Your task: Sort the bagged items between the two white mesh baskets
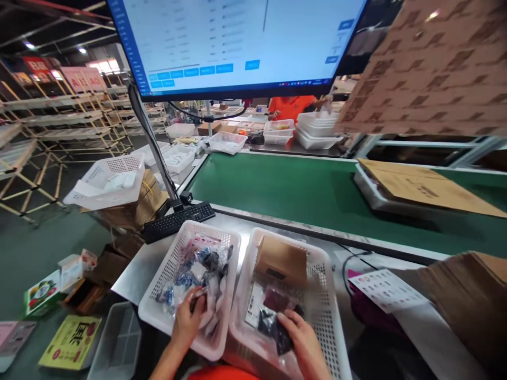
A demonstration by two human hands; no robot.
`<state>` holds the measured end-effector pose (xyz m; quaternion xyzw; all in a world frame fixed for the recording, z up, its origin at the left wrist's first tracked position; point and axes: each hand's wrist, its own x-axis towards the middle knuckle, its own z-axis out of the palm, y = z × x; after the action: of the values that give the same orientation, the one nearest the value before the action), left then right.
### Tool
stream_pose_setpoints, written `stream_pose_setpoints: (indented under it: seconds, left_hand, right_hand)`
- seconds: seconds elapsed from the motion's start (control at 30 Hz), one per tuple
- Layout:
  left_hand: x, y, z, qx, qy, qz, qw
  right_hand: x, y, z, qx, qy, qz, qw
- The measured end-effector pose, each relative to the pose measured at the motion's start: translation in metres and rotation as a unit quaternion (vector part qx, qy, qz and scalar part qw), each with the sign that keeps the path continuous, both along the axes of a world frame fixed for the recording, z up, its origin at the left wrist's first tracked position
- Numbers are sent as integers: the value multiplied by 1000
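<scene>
Two white perforated baskets sit side by side on the steel bench in front of me. My left hand (189, 315) reaches into the left basket (158, 311) and its fingers close on a clear plastic packet (206, 295) among several blue and dark packets. My right hand (295, 330) rests in the right basket (327, 295), fingers pressed on a dark plastic-wrapped packet (273, 327). A small brown carton (281, 259) lies at the far end of that basket, with a dark red packet (275, 299) before it.
A green conveyor belt (285, 187) runs beyond the bench, carrying a tray with flat cardboard (420, 187). A large monitor (237, 42) hangs overhead, a black keyboard (178, 220) below it. Stacked cardboard (467, 295) and a printed sheet (386, 289) lie right. A person in orange stands far back.
</scene>
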<state>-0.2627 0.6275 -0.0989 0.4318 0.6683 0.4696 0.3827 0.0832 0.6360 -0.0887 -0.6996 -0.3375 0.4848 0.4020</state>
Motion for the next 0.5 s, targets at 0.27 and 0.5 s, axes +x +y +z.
stream_pose_setpoints:
  seconds: [0.27,0.5]
  left_hand:
    - [21,58,-17,-31,211,-56,975]
    - [53,28,3,94,119,-93,984]
  right_hand:
    - [-10,25,10,34,-136,112,984]
    - [-82,2,-2,133,-15,183,974]
